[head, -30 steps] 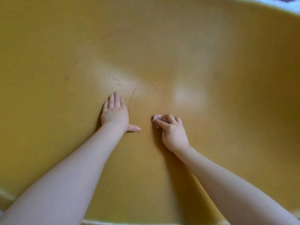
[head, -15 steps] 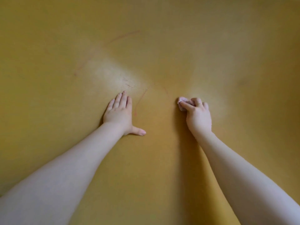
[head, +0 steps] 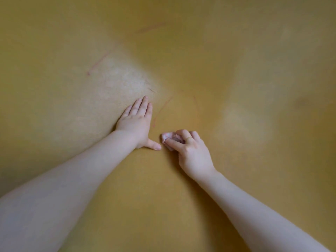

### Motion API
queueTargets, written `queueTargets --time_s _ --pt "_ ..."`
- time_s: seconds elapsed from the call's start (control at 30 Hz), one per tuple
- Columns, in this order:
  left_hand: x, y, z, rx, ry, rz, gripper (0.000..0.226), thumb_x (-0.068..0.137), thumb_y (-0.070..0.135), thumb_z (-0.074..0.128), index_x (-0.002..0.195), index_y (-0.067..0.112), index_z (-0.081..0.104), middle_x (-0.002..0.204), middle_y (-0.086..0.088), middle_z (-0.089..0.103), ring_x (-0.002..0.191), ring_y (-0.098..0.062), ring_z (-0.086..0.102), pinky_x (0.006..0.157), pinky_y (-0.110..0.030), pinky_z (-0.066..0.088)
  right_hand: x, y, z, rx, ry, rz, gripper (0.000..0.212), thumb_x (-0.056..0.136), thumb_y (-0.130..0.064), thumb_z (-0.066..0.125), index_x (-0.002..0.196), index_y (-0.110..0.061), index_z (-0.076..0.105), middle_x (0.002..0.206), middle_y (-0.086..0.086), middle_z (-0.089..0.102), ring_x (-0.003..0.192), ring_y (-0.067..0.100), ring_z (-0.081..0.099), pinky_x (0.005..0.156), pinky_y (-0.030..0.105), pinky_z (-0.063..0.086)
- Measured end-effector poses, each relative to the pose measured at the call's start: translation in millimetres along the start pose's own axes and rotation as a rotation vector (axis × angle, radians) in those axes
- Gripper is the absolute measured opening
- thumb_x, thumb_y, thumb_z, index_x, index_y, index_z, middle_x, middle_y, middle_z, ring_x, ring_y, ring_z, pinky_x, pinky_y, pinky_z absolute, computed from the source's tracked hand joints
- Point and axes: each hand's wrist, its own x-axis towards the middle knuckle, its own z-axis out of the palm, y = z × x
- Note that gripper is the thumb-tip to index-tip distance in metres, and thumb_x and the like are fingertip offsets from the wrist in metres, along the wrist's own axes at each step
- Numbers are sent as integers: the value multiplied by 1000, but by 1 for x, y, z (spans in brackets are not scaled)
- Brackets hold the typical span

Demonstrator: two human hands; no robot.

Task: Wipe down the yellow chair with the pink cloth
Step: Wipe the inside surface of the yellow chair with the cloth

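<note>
The yellow chair [head: 236, 51] fills the whole view, its seat marked with faint reddish scratches [head: 98, 63] and pale worn patches. The left hand [head: 135, 122] lies flat on it, fingers straight and together, thumb stretched out sideways. Just beside that thumb, the right hand [head: 190, 151], wearing a ring, curls its fingers round the bunched pink cloth [head: 169, 138] and presses it against the seat.
</note>
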Motion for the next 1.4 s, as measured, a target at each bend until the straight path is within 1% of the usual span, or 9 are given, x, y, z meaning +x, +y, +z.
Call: queueTargets --time_s 0.17,0.37,0.5,0.67,0.83,1.0,1.13,1.27,1.4 --pt "-1 -1 4 -24 9 -36 129 63 71 63 147 10 -14 154 -5 -25 142 -19 -18 116 -33 -6 56 71 -14 -163 133 164 26 81 -7 50 81 -20 72 97 11 62 67 27 46 62 30 46" --pt "-7 3 5 -48 19 -208 137 56 78 59 145 7 -17 152 -8 -27 142 -22 -20 115 -34 -8 82 85 -16 -179 273 304 33 77 4 44 82 -17 69 102 14 60 75 29 46 68 29 36" --pt "-10 3 2 -58 18 -205 135 58 78 58 145 8 -18 152 -7 -29 142 -21 -21 115 -34 -8 43 66 -9 -72 96 97 38 73 -3 29 77 -16 64 101 10 62 75 31 53 66 30 27" --pt "-10 8 -2 -38 -25 -231 137 57 77 60 145 8 -18 153 -8 -27 142 -23 -20 116 -36 -6 29 67 -18 -2 -133 -129 36 76 -5 33 74 -18 67 80 10 56 62 28 47 59 31 37" --pt "-7 11 -6 -6 -65 -251 136 59 75 61 144 5 -19 152 -11 -28 142 -25 -20 116 -36 -5 107 103 -40 -137 -24 -81 21 77 2 62 76 -17 69 85 12 58 67 22 32 53 25 40" --pt "-8 12 -8 -5 -72 -265 135 61 74 61 144 6 -20 151 -10 -30 141 -25 -22 116 -36 -6 138 97 -24 -76 196 79 37 77 6 48 95 -19 71 97 11 60 68 25 36 59 27 39" --pt "-10 16 -11 -19 -77 -290 134 61 70 64 145 7 -19 151 -8 -30 141 -24 -22 115 -35 -7 92 59 10 65 100 28 52 75 -5 27 100 -18 71 93 9 62 64 19 33 58 28 39" --pt "-9 19 -13 -26 -76 -315 134 61 69 66 145 8 -19 152 -8 -29 142 -24 -21 115 -36 -5 50 28 20 139 -61 9 47 77 -7 29 96 -21 70 92 9 62 66 29 53 64 32 29" --pt "-8 17 -7 -18 -62 -303 134 60 71 65 145 8 -18 152 -7 -28 142 -25 -20 115 -36 -6 51 41 9 132 -52 -210 37 79 -13 38 87 -25 72 84 6 61 59 24 48 54 27 40"
